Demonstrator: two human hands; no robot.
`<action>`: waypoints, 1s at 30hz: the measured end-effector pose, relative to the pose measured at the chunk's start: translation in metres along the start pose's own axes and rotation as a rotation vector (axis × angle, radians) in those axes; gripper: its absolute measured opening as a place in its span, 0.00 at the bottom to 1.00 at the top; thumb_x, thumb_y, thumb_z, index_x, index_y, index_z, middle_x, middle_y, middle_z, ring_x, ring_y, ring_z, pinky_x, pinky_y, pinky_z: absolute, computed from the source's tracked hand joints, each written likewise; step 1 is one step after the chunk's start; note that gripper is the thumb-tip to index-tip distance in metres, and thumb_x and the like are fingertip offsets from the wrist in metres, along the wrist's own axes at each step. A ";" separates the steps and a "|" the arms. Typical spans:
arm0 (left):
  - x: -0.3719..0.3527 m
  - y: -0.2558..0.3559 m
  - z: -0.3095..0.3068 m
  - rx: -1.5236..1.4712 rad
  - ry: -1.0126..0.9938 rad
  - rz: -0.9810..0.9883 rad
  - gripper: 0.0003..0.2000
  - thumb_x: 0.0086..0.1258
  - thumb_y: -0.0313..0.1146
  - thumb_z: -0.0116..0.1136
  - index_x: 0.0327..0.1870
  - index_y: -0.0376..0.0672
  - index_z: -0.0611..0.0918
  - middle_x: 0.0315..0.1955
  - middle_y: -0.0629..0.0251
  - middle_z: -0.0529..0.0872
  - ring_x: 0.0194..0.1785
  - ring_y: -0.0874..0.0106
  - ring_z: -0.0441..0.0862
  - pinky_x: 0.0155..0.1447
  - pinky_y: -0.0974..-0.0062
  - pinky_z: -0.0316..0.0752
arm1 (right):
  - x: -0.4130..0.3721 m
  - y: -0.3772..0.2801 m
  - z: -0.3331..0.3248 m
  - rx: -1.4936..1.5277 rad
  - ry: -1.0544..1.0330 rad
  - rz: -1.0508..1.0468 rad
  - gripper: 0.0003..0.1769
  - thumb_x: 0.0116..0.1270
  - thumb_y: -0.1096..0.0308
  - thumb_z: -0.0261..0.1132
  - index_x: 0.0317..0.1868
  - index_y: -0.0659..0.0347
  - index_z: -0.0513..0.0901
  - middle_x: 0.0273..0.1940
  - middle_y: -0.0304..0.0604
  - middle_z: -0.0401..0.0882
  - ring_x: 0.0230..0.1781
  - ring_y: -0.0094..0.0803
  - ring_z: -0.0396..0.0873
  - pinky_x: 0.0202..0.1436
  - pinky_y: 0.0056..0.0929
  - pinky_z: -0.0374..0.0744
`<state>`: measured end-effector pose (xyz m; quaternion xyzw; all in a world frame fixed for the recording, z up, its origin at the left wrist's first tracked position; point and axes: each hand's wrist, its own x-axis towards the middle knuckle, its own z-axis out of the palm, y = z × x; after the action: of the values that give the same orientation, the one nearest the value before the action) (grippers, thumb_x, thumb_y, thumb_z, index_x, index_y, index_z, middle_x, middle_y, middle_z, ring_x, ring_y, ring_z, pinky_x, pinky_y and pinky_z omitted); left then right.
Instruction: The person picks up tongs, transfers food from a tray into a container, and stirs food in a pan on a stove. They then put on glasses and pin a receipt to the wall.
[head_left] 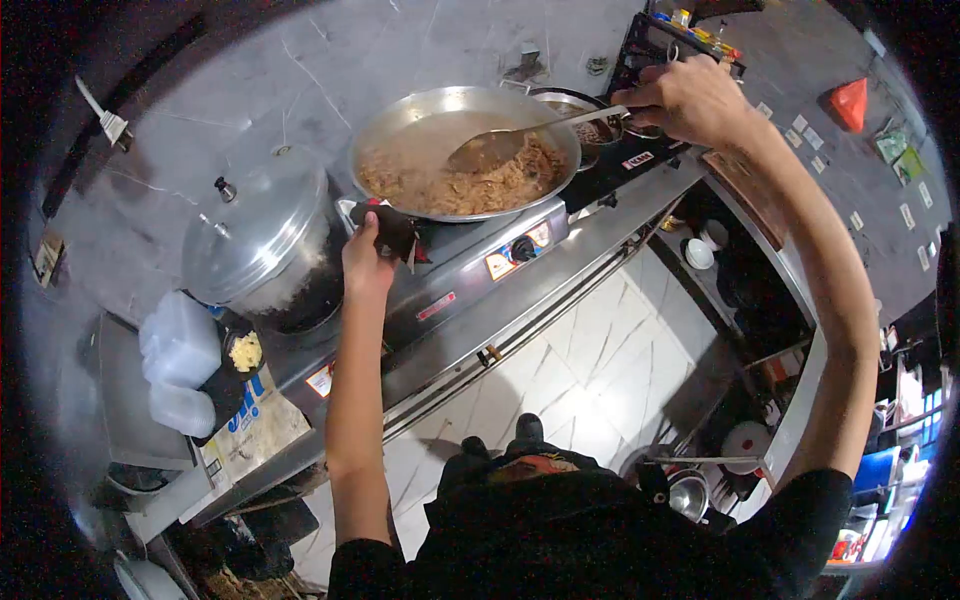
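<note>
Left hand (369, 250) beside pan (432, 106), right hand (697, 100) gripping ladle (545, 125)

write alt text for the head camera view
A person's right hand holds a large spoon in a pan of brown food, while the left hand grips a dark cloth or pad at the pan's near edge. A lidded pot stands to the left.

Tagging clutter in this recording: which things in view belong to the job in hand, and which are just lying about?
In the job:
- wide pan
- brown food
- long-handled spoon, in the right hand
- dark cloth, in the left hand

Seemingly lying about:
- lidded pot
- plastic containers
- chopped yellowish food
</note>
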<state>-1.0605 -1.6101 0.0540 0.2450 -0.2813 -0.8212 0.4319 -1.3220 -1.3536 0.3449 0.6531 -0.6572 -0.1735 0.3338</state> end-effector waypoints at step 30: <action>0.007 -0.014 0.022 0.187 0.206 0.222 0.14 0.75 0.36 0.42 0.49 0.34 0.72 0.43 0.60 0.79 0.44 0.68 0.78 0.50 0.67 0.75 | 0.093 -0.113 0.152 -0.081 -0.062 -0.010 0.07 0.54 0.64 0.59 0.26 0.50 0.84 0.30 0.42 0.79 0.36 0.37 0.78 0.30 0.39 0.72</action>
<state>-1.0857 -1.6041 0.0595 0.3346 -0.3361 -0.7090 0.5220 -1.3317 -1.4859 0.1808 0.6366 -0.6564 -0.2219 0.3387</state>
